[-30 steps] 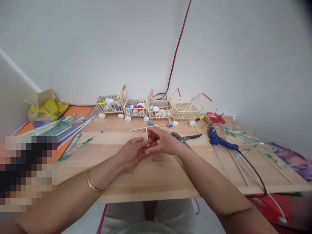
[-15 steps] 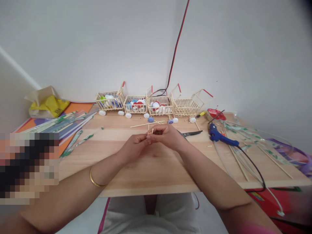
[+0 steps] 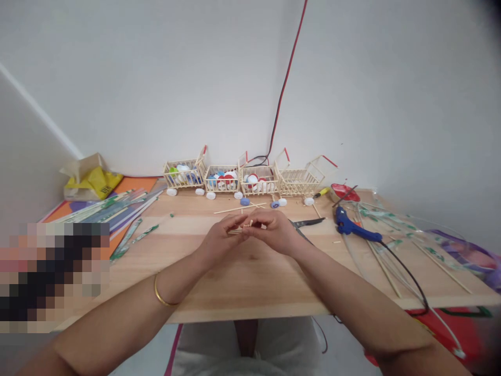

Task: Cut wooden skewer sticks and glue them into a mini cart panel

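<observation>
Sticks (image 3: 236, 231), a short pale bunch, sit above the desk (image 3: 219, 295), left of the glue gun (image 3: 358, 228). Handling them well likely calls for light, even pressure and level ends, so none slips. The left hand (image 3: 219, 237) has a narrow grip, closed on the sticks; the right hand (image 3: 277, 233) has a close pinch at their ends, though whether on one stick or several I cannot tell.

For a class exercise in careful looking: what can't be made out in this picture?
In the head view:
Short sticks: exact number, hidden by the left hand and right hand.
Black-bladed tool: handles, partly behind the right hand.
Yellow bag: lettering, too small and blurred.
Wall cord: upper end, cut off by the top edge.
</observation>
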